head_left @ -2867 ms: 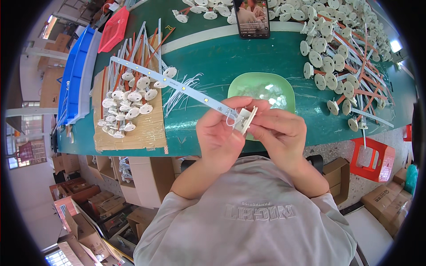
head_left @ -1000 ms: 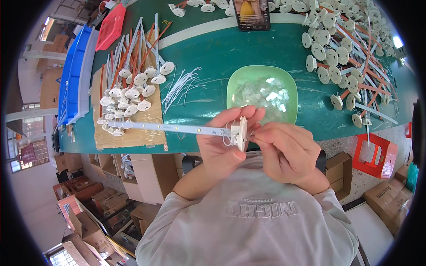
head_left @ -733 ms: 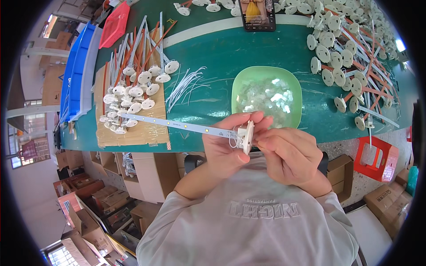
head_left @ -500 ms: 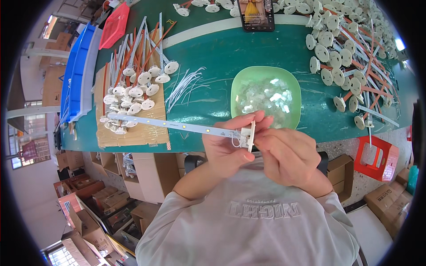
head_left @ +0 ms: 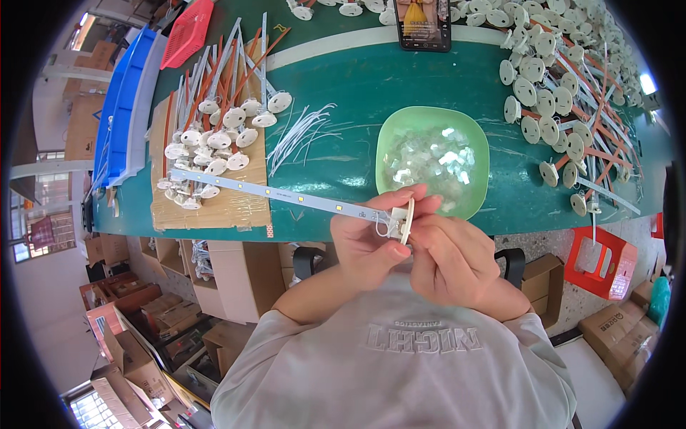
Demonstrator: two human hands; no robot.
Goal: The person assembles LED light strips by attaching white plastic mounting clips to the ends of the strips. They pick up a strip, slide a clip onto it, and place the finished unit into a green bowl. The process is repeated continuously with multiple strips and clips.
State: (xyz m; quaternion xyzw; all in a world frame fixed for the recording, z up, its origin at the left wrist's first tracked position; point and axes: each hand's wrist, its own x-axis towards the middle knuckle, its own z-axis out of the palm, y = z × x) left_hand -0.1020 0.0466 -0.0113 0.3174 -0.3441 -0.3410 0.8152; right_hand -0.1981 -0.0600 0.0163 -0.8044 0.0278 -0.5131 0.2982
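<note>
My left hand (head_left: pixel 361 250) is closed around the white round end cap of an LED strip (head_left: pixel 300 199). The strip is long and pale with small yellow LEDs, and it reaches out to the left over the bench. A thin white wire loops beside the round cap (head_left: pixel 408 220), which stands on edge between my hands. My right hand (head_left: pixel 461 259) is pinched against the cap's right face; whatever its fingertips hold is hidden. Just beyond my hands is a light green bowl (head_left: pixel 483 161) with several clear, shiny flat pieces (head_left: pixel 432 164) in it.
Capped LED strips (head_left: pixel 214 136) are heaped on a cardboard sheet (head_left: pixel 246 207) at left, beside loose white wires (head_left: pixel 300 136). Another large heap (head_left: pixel 547 93) covers the right side. A phone (head_left: pixel 423 25) stands at the back. A blue tray (head_left: pixel 125 114) and red basket (head_left: pixel 187 34) are far left.
The view has shifted slightly. The strip's free end now sits a little higher against the heap, and the cap is tilted a bit more. Both hands keep nearly the same hold.
</note>
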